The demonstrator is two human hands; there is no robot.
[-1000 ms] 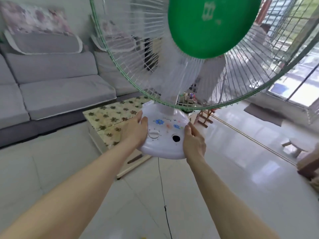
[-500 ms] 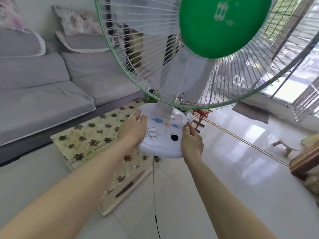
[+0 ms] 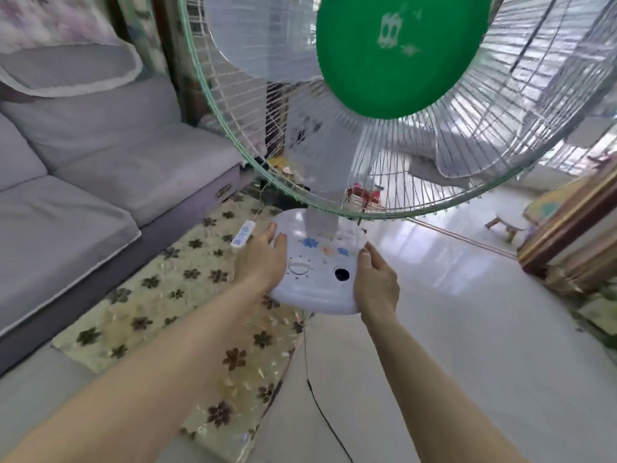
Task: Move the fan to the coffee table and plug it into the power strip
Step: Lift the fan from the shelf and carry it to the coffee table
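Observation:
I hold a white table fan (image 3: 317, 272) with a green centre cap and wire grille by its round base, above the near right corner of the coffee table (image 3: 160, 295). The table wears a cream cloth with dark flowers. My left hand (image 3: 262, 262) grips the base's left edge and my right hand (image 3: 375, 282) grips its right edge. The fan's black cord (image 3: 320, 409) hangs from the base down to the floor. A white power strip (image 3: 243, 233) lies on the table's far part, just left of the base.
A grey sofa (image 3: 100, 182) runs along the table's left side. Glossy white floor tiles (image 3: 467, 329) stretch to the right. A wooden piece of furniture (image 3: 574, 235) stands at the right edge, with a small stool (image 3: 504, 225) beyond it.
The fan and both hands have come closer to the coffee table, which now lies under my left arm. The power strip has come into view on the table.

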